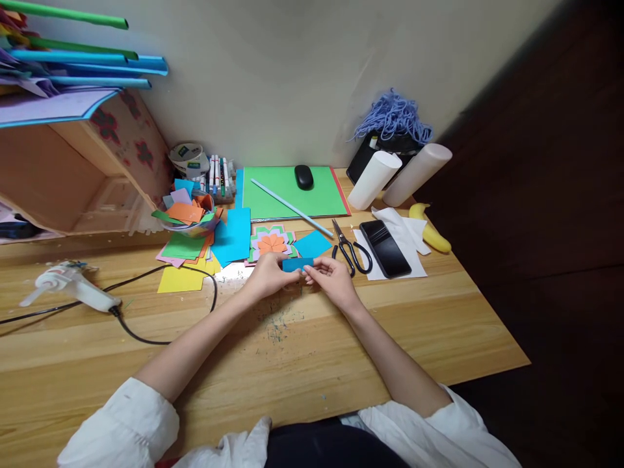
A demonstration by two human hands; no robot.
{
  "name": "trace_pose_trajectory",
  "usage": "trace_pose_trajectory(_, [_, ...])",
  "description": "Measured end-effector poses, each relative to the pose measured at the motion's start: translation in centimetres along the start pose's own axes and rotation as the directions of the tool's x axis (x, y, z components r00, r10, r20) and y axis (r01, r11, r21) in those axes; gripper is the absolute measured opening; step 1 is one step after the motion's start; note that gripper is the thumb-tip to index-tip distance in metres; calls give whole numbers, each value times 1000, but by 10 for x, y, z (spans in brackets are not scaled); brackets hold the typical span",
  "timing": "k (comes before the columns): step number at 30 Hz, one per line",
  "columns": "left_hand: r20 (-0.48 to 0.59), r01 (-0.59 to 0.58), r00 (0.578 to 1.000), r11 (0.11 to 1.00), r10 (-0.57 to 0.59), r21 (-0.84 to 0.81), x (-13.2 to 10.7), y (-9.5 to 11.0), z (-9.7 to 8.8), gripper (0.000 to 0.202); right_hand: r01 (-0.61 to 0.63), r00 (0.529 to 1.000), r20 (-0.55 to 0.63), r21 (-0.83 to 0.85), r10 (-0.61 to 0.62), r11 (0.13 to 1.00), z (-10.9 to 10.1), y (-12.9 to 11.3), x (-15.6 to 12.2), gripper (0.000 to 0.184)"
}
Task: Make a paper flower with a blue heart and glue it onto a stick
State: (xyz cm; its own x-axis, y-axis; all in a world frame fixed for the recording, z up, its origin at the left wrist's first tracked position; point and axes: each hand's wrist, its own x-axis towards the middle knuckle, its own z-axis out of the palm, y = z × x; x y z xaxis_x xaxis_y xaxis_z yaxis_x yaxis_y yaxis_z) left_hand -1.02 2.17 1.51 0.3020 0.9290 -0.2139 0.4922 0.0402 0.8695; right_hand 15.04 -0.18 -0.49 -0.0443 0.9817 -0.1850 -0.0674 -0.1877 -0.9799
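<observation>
A small blue piece of paper [297, 264], apparently folded, is held level just above the table between both hands. My left hand [271, 275] pinches its left end, and my right hand [333, 278] grips its right end with thumb and fingers. Right behind it lies a layered paper flower [272, 244] in orange, lilac and green. A flat blue paper square [313, 244] rests beside the flower. Black-handled scissors [350, 249] lie to the right of my right hand. Tiny paper scraps [275, 328] are scattered below the hands.
At left lie a glue gun [73, 286] with its cable, coloured paper sheets [182, 277] and a bowl of paper pieces [190, 214]. Behind are a green sheet stack [287, 193], a mouse [303, 177] and a thin paper tube [290, 206]. A phone [385, 248] and banana [429, 227] are right.
</observation>
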Motion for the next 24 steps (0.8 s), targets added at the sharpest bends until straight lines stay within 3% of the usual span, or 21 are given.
trace_pose_trajectory(5, [-82,-61,994,994,68,86,1,3,-5,22,-38,998,-44,-6,38,999,-4,-6,2,33])
trace_pose_trajectory(10, [-99,2,995,998,-7,-57,6,2,-18,9,-12,994,-113,-25,9,1000,-15,-13,6,34])
trace_pose_trajectory(14, [-144,-2,989,989,-20,-150,10,1,-24,18,8,995,-100,-16,-10,1000,-19,-14,7,32])
trace_pose_trajectory(19, [46,-12,999,984,21,-175,4,3,-10,31,-39,998,-51,37,41,999,-11,-11,4,31])
trace_pose_trajectory(24, [-29,-106,994,990,103,-90,-1,1,6,31,-46,998,51,-11,47,999,-7,-9,1,29])
